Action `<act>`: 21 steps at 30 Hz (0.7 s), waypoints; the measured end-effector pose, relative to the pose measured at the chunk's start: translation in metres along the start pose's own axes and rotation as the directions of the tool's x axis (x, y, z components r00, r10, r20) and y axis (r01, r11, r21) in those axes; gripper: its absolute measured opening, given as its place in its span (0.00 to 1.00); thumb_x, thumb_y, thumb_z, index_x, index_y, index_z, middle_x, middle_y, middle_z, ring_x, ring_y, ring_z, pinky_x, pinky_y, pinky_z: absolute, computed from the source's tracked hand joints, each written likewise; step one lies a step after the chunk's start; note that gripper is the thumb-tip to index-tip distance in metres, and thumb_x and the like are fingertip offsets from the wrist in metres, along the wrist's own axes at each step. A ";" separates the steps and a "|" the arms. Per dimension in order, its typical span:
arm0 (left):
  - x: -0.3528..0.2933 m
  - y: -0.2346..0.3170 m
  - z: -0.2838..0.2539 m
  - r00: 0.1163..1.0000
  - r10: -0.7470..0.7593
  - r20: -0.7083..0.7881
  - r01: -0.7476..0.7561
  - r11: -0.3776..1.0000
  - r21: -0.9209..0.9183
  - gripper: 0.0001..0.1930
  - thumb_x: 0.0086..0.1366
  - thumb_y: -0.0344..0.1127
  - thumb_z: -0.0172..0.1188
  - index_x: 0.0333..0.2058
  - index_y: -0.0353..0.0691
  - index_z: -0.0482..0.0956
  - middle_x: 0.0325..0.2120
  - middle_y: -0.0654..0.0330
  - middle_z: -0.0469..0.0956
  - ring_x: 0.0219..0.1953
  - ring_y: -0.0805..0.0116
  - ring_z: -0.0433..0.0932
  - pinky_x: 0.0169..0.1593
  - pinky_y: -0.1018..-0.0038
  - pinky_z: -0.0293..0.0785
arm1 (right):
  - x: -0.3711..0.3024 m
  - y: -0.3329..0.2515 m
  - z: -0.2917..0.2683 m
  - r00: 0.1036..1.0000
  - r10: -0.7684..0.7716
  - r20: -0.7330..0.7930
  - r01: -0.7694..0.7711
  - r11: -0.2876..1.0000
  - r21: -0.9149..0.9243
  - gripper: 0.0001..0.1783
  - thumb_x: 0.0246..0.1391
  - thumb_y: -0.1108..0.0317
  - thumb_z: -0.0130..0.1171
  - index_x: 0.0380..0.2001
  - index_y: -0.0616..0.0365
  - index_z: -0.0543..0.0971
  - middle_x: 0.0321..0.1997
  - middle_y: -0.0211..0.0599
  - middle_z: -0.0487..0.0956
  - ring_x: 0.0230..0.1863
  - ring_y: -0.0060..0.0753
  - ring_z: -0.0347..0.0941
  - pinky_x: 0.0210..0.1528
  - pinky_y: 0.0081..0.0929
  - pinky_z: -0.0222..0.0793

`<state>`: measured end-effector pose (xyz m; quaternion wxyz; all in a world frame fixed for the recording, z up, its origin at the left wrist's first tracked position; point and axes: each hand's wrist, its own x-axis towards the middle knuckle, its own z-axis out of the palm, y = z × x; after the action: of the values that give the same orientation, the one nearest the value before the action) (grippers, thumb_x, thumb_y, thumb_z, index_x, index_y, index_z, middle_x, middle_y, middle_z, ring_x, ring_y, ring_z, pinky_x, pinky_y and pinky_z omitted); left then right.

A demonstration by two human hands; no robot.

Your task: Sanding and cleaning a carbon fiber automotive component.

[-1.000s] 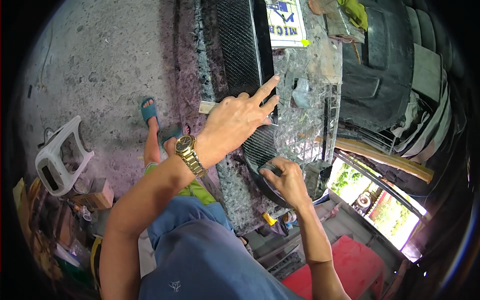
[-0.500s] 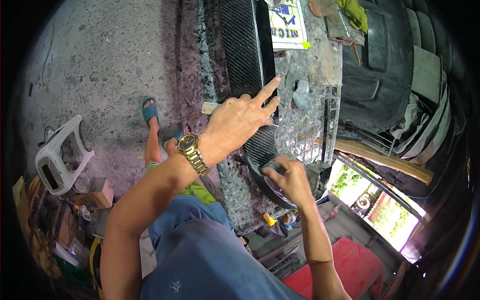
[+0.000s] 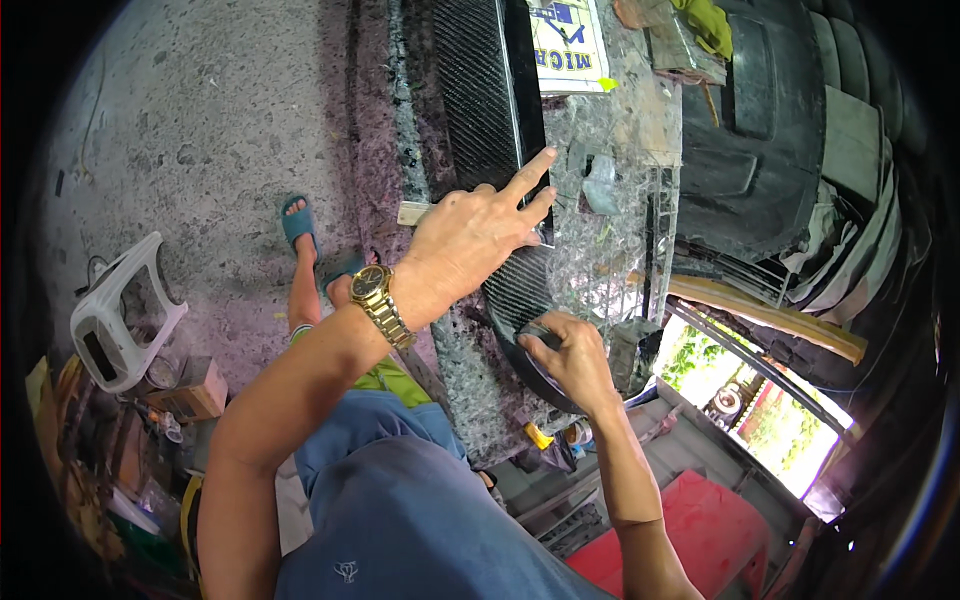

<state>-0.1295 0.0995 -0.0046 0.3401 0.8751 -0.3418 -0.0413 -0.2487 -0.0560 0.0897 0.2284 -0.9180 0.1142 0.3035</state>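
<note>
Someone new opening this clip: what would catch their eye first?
Probably the gold watch on the left wrist, left of centre, with the left hand spread across a black woven-patterned strip running up the middle. Then the glaring bright opening at lower right, and the red surface below it.

The wearer's dress and accessories, seen from above.
Plain blue top with a small pale line emblem; yellow-green shorts; teal open-toed sandals. Left hand and right hand ungloved; gold-toned link-bracelet watch, round and dark-dialled, at the left wrist.
</note>
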 end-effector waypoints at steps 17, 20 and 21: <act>-0.001 -0.003 -0.001 1.000 0.005 0.003 -0.005 1.000 0.003 0.26 0.57 0.47 0.63 0.53 0.46 0.74 0.68 0.63 0.55 0.27 0.71 0.80 0.29 0.76 0.80 | -0.013 0.011 -0.019 0.996 -0.051 0.070 0.052 0.999 -0.011 0.11 0.47 0.69 0.66 0.32 0.66 0.79 0.31 0.52 0.77 0.37 0.54 0.75 0.39 0.43 0.68; 0.000 -0.001 -0.001 1.000 0.011 -0.005 -0.011 1.000 -0.001 0.25 0.57 0.47 0.63 0.53 0.45 0.75 0.68 0.64 0.55 0.27 0.71 0.80 0.29 0.76 0.80 | -0.010 0.011 -0.016 0.996 0.080 0.046 -0.083 0.995 0.057 0.12 0.46 0.69 0.67 0.30 0.66 0.79 0.30 0.49 0.78 0.36 0.53 0.75 0.39 0.40 0.68; 0.001 -0.001 -0.001 1.000 0.013 -0.013 -0.013 1.000 -0.006 0.25 0.57 0.47 0.63 0.53 0.45 0.75 0.68 0.64 0.55 0.27 0.71 0.80 0.29 0.76 0.80 | -0.008 0.013 -0.012 0.996 0.081 0.044 -0.083 0.995 0.058 0.12 0.46 0.69 0.67 0.30 0.66 0.79 0.30 0.49 0.78 0.36 0.53 0.75 0.39 0.40 0.68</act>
<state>-0.1282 0.1002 -0.0040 0.3454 0.8720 -0.3453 -0.0344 -0.2533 -0.0730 0.0983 0.2455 -0.8988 0.1560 0.3278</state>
